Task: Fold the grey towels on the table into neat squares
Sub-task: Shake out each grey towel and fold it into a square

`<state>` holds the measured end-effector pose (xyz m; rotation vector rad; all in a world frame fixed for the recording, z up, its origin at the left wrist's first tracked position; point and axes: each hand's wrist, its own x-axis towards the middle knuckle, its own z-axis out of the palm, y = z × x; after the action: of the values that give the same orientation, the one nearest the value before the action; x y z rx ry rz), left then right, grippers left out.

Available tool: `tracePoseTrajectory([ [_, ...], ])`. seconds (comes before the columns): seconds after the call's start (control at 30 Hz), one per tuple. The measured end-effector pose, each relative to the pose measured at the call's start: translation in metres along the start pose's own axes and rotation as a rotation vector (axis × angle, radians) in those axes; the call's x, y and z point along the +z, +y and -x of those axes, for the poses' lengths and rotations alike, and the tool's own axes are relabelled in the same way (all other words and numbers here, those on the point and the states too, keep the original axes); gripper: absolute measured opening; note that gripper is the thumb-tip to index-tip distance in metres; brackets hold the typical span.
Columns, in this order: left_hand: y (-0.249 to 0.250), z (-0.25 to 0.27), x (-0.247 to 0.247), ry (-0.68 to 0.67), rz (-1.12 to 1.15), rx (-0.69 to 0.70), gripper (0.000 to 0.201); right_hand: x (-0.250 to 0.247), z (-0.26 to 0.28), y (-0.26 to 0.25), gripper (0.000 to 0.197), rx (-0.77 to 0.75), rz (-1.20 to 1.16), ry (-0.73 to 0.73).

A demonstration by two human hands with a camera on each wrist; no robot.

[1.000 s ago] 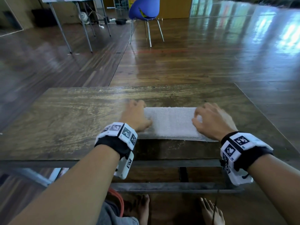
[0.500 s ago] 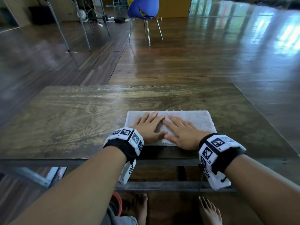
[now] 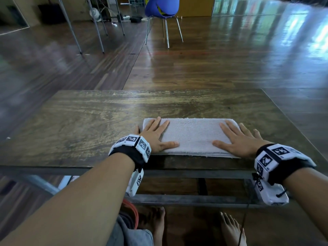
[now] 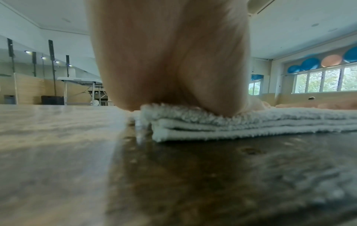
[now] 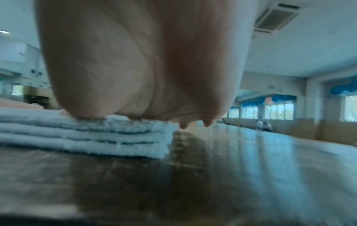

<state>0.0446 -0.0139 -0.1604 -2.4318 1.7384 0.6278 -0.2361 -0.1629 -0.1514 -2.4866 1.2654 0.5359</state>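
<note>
Pressing grey towel (image 3: 192,135) flat with left hand (image 3: 154,137) and right hand (image 3: 237,141), fingers straight and spread, holding nothing, to smooth folds.

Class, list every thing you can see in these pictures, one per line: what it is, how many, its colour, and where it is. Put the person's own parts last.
towel: one, grey, folded into a long strip of several layers, on the near part of the table.
table: one, dark worn wood, in front of the person.
chair: one, blue with metal legs, on the floor beyond the table.
folding table: one, white top, far back at the left.
wrist bands: two, black and white with markers, one on each wrist.
left hand: flat on the towel's left end.
right hand: flat on the towel's right end.
feet: two, bare, under the table.
</note>
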Motion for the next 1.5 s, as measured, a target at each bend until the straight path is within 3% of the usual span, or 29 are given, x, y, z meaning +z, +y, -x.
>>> tracePoseTrajectory([
  [0.13, 0.001, -0.005, -0.001, 0.166, 0.072, -0.02, 0.09, -0.011, 0.011, -0.026, 0.069, -0.161, 0.01, 0.346],
  [0.2, 0.001, -0.004, -0.002, 0.161, 0.109, -0.048, 0.08, -0.015, 0.015, -0.044, 0.056, -0.286, -0.143, 0.291],
  [0.3, 0.0, 0.005, -0.008, 0.138, 0.072, -0.063, 0.075, -0.012, 0.019, -0.063, 0.057, -0.332, -0.096, 0.178],
  [0.43, 0.007, 0.02, -0.025, 0.177, 0.037, -0.103, 0.05, -0.018, 0.019, -0.059, 0.059, -0.259, -0.066, 0.21],
  [0.5, 0.012, 0.03, -0.033, 0.173, 0.044, -0.118, 0.039, -0.021, 0.021, -0.056, 0.055, -0.294, -0.07, 0.283],
  [0.57, 0.016, 0.038, -0.038, 0.106, 0.092, -0.053, 0.037, -0.02, 0.024, -0.055, 0.045, -0.375, -0.128, 0.372],
  [0.67, 0.019, 0.051, -0.041, -0.028, 0.232, 0.025, 0.038, -0.016, 0.027, -0.059, 0.034, -0.412, -0.174, 0.273],
  [0.83, 0.021, 0.065, -0.041, -0.167, 0.356, 0.071, 0.034, -0.012, 0.027, -0.063, 0.037, -0.333, -0.101, 0.253],
  [1.03, 0.024, 0.072, -0.042, -0.275, 0.252, 0.174, 0.054, -0.002, 0.03, -0.057, 0.071, -0.299, -0.063, 0.152],
  [1.17, 0.032, 0.073, -0.043, -0.088, 0.246, 0.249, 0.056, 0.002, 0.035, -0.052, 0.083, -0.315, -0.04, 0.103],
  [1.27, 0.037, 0.07, -0.045, 0.122, 0.284, 0.318, 0.042, 0.007, 0.039, -0.047, 0.087, -0.322, -0.004, 0.064],
  [1.37, 0.043, 0.065, -0.044, 0.358, 0.331, 0.355, 0.014, 0.012, 0.044, -0.042, 0.096, -0.372, -0.035, 0.104],
  [1.43, 0.046, 0.061, -0.045, 0.499, 0.393, 0.354, 0.016, 0.013, 0.048, -0.041, 0.103, -0.422, -0.061, 0.138],
  [1.5, 0.049, 0.058, -0.048, 0.567, 0.473, 0.329, 0.021, 0.011, 0.053, -0.044, 0.086, -0.496, -0.109, 0.207],
])
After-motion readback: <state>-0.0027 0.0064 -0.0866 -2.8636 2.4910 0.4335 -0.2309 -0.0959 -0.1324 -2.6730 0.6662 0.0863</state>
